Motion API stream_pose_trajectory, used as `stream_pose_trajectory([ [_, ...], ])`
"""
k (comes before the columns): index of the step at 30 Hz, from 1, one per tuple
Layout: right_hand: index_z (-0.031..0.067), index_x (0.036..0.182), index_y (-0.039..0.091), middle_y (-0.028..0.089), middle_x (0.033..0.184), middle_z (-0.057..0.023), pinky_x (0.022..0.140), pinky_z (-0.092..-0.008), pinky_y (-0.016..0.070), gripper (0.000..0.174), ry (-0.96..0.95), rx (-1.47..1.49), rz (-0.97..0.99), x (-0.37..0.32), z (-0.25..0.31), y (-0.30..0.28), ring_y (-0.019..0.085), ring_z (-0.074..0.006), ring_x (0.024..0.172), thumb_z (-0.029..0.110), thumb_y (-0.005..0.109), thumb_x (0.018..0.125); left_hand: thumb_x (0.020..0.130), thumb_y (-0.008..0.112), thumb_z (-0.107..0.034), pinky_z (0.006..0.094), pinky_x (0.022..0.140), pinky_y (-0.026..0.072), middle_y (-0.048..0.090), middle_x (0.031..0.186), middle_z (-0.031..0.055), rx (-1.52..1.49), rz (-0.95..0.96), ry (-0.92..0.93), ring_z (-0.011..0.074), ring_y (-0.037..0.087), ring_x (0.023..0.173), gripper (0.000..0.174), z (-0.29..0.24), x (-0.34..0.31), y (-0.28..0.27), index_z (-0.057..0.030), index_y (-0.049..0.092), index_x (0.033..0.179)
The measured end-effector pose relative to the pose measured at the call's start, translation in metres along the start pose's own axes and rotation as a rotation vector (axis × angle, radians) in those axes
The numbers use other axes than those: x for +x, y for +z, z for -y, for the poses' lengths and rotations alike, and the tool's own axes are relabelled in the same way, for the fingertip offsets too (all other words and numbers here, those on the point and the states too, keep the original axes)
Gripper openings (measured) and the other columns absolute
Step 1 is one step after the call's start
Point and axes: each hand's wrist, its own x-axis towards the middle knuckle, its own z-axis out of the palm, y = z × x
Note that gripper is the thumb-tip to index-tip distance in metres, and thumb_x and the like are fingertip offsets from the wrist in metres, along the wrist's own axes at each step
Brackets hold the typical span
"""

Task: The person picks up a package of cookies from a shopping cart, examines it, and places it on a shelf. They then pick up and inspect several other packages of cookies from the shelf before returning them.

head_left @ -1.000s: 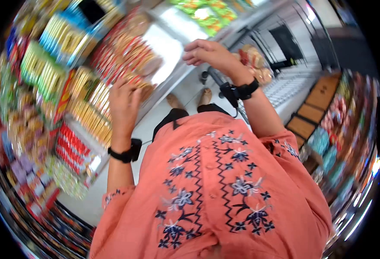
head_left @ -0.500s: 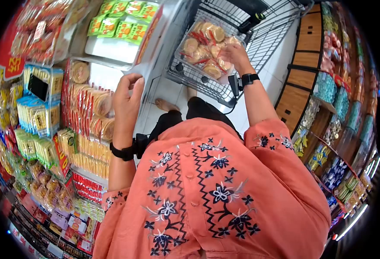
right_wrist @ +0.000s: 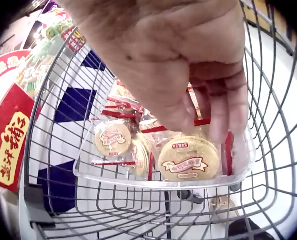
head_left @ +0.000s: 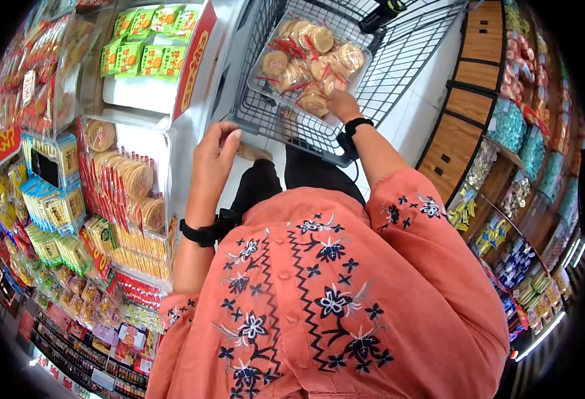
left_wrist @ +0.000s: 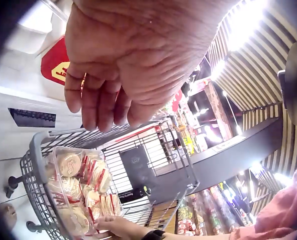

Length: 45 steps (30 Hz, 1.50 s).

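Observation:
My right hand [head_left: 343,105] reaches into the near right corner of a clear plastic tub [right_wrist: 138,184] inside the shopping cart. Its fingers point down among the packs of round flat biscuits [right_wrist: 188,159], wrapped in clear film with red strips. In the right wrist view the fingertips lie right at a pack beside the tub's wall; whether they pinch it I cannot tell. My left hand [head_left: 214,156] hovers between the display shelf and the cart's near left corner, fingers loosely bent, nothing in them. Its palm and hanging fingers show in the left wrist view.
The grey wire cart [head_left: 405,73] stands ahead, its near rail close to my legs. On the left, a display holds stacked biscuits [head_left: 129,176] and green snack packets [head_left: 147,60]. Wooden-fronted shelving [head_left: 449,143] with bagged goods runs along the right.
My right hand has gone from beside the cart into the tub and lower toward its near edge. My left hand has left the biscuit shelf and moved right. The view has turned toward the cart.

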Motion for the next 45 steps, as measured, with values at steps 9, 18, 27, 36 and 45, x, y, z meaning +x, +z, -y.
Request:
stream_pose_trajectory([
  [9,0.0037,0.085,0.068,0.069,0.084,-0.0193,0.075,-0.0509,0.0527,0.013,-0.371,-0.055,-0.199,-0.001,0.001,-0.006,0.067,-0.0397,0.083,0.015,0.063,0.082,0.1,0.063,-0.02,0.0274,0.078,0.0496,0.065,0.09,0.0046,0.111,0.065,0.106,0.011,0.059,0.085,0.021,0.023,0.016,0.015,-0.0005,0.064,0.107],
  [18,0.0056,0.093,0.061,0.055,0.085,0.0047,0.071,-0.0209,0.0395,0.008,-0.385,0.693,0.253,-0.052,0.041,-0.123,0.049,-0.0058,0.079,0.013,0.064,0.093,0.09,0.068,-0.026,0.0452,0.084,0.0516,0.065,0.105,0.0177,0.161,0.002,0.287,0.0377,0.063,0.097,0.031,0.015,0.043,0.041,-0.0038,0.062,0.11],
  [27,0.0083,0.098,0.053,0.062,0.115,-0.0057,0.1,-0.0393,0.0512,0.01,-0.243,0.977,0.624,-0.094,0.12,-0.189,0.062,-0.017,0.108,0.002,0.048,0.092,0.085,0.071,-0.048,0.0445,0.093,0.0492,0.061,0.117,0.0268,0.022,0.016,0.224,0.0394,0.06,0.113,0.064,-0.014,0.04,0.017,0.0047,0.057,0.12],
  [36,0.005,0.109,0.053,0.064,0.116,-0.01,0.096,-0.0397,0.0532,0.018,-0.307,1.098,0.765,-0.104,0.175,-0.193,0.064,-0.0203,0.108,0.013,0.055,0.093,0.092,0.068,-0.042,0.0385,0.08,0.0534,0.071,0.098,0.0184,-0.416,0.011,0.231,0.0297,0.069,0.09,0.046,0.023,0.021,0.011,0.0012,0.066,0.11],
  [45,0.0023,0.136,0.045,0.058,0.133,-0.0146,0.099,-0.0419,0.0535,0.04,-0.294,1.285,0.702,-0.137,0.223,-0.176,0.061,-0.0239,0.119,0.029,0.046,0.106,0.095,0.069,-0.035,0.0267,0.055,0.0518,0.068,0.084,0.0064,-0.726,0.014,0.059,0.011,0.063,0.063,0.039,0.032,0.007,-0.008,0.0009,0.062,0.11],
])
